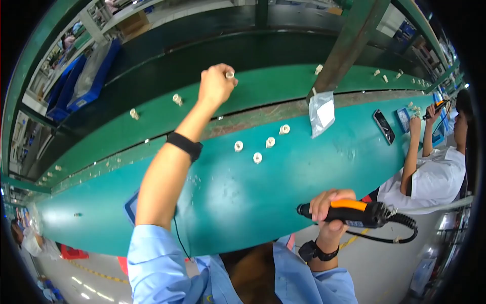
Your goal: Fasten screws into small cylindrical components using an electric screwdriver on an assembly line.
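Stretched far forward over the green strip behind the bench, my left hand is closed around a small white cylindrical part. My right hand grips a black and orange electric screwdriver near the bench's front edge, its tip pointing left and its cable looping at the right. Between the hands, several similar white parts stand on the green bench top: one at the left, one nearest me, and two more toward the back.
More white parts are spaced along the far strip. A slanted post rises behind a clear plastic bag. A phone lies right of it. A co-worker in white sits at the right. A blue tray is partly hidden by my left arm.
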{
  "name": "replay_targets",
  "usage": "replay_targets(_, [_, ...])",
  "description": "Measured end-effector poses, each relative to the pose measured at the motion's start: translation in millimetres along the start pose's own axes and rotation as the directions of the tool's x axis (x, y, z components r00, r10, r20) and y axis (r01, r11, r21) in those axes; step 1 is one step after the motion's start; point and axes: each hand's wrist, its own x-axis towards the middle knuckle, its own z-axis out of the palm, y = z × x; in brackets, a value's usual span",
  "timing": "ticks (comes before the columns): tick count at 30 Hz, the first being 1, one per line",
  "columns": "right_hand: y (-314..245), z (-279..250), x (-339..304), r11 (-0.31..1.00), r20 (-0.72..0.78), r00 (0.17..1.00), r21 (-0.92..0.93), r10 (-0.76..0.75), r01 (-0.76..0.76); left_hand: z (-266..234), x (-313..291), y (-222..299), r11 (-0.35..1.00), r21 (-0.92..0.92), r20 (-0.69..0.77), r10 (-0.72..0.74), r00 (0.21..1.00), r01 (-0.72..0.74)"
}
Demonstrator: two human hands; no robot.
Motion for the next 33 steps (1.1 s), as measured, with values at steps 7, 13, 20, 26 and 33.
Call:
replay_targets(7, [-13.1, 30.4, -13.7, 0.999, -0.072, 0.997, -0.034, 0.012, -0.015, -86.6, -207.7, 40.0, 0.98, -0.179, 0.312, 0.143, 0.939, -0.09])
replay_targets(13, [-6.0, 61.9, 5.5, 0.995, 0.077, 0.994, 0.057, -0.081, 0.077, -57.5, -311.0, 16.5, 0.977, -0.203, 0.148, -0.038, 0.988, 0.068])
replay_targets(20, [54.5, 96.9, 42.7, 0.986, 0.09, 0.989, 0.128, -0.117, 0.105, -10.5, -320.4, 3.1, 0.945, -0.301, -0.048, -0.148, 0.988, 0.127])
replay_targets(26, [92.7, 100.1, 54.1, 0.994, 0.1, 0.991, 0.071, -0.093, 0.086, -4.6, -319.7, -5.7, 0.953, -0.302, -0.088, -0.057, 0.994, 0.028])
replay_targets(33, [103.5, 100.1, 59.0, 0.99, 0.095, 0.99, 0.107, -0.101, 0.091, -13.8, -318.6, -1.6, 0.916, -0.394, -0.02, -0.09, 0.996, 0.075])
